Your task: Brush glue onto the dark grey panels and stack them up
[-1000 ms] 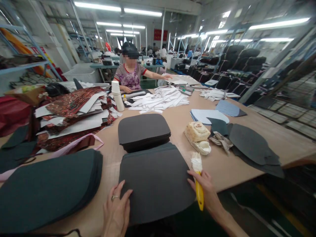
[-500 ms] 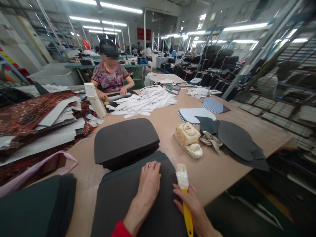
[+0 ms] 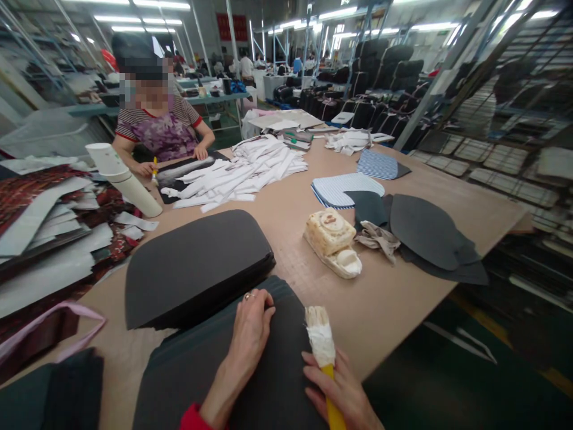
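Note:
A stack of dark grey sheets (image 3: 188,364) with rounded corners lies in front of me, its far layers slightly fanned. My left hand (image 3: 253,325) rests on the stack near its far edge, its fingers bent and close together. Whether a sheet is pinched under them is hidden. At the stack's right side, my right hand (image 3: 338,385) is closed around the yellow handle of a paintbrush (image 3: 321,340). White paste coats the brush's base, and its bristles point away from me. Beyond the brush stands a paste-crusted, cream-coloured container (image 3: 331,236).
Another dark stack (image 3: 197,263) lies just beyond. A co-worker (image 3: 156,119) sits across the table behind white strips (image 3: 250,167). A cream flask (image 3: 129,182) leans at left, near patterned scraps (image 3: 102,251). At right are a crumpled rag (image 3: 378,239), dark pieces (image 3: 423,227) and striped pieces (image 3: 344,184).
My view has shifted, so the table things sit farther left. My left hand's fingers are more curled on the stack. My right hand still holds the brush.

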A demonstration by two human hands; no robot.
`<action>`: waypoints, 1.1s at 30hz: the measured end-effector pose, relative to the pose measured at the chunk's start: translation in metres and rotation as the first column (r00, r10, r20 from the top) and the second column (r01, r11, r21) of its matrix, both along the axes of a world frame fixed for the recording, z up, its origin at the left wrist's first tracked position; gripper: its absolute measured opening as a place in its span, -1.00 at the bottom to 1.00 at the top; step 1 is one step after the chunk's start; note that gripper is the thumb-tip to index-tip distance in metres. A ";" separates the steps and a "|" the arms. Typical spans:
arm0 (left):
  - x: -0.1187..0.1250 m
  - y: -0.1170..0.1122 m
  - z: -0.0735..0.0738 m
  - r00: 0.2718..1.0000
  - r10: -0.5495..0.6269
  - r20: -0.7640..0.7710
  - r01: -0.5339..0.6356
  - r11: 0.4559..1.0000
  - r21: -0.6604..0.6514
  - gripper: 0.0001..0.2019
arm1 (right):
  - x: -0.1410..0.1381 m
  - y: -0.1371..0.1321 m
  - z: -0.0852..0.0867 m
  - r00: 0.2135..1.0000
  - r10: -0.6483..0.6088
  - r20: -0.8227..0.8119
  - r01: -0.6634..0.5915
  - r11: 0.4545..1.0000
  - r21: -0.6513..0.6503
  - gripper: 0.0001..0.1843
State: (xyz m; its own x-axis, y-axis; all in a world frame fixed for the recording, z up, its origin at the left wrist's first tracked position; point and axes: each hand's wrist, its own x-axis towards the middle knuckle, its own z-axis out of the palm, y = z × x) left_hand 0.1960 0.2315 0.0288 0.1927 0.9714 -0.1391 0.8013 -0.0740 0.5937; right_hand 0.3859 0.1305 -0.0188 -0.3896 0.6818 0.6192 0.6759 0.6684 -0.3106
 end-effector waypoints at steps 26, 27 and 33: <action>-0.002 0.006 -0.006 0.992 0.016 0.122 -0.011 0.999 -0.045 -0.90 | 0.004 0.010 0.004 0.999 0.016 -0.044 -0.015 1.000 0.009 -0.81; -0.001 0.006 -0.005 0.993 0.016 0.119 -0.011 0.999 -0.044 -0.90 | 0.005 0.010 0.003 0.999 0.019 -0.042 -0.019 1.000 0.005 -0.80; 0.000 0.008 -0.004 0.995 -0.003 0.100 0.007 0.999 -0.042 -0.88 | 0.007 0.007 0.000 0.999 0.028 -0.035 -0.029 0.999 -0.025 -0.76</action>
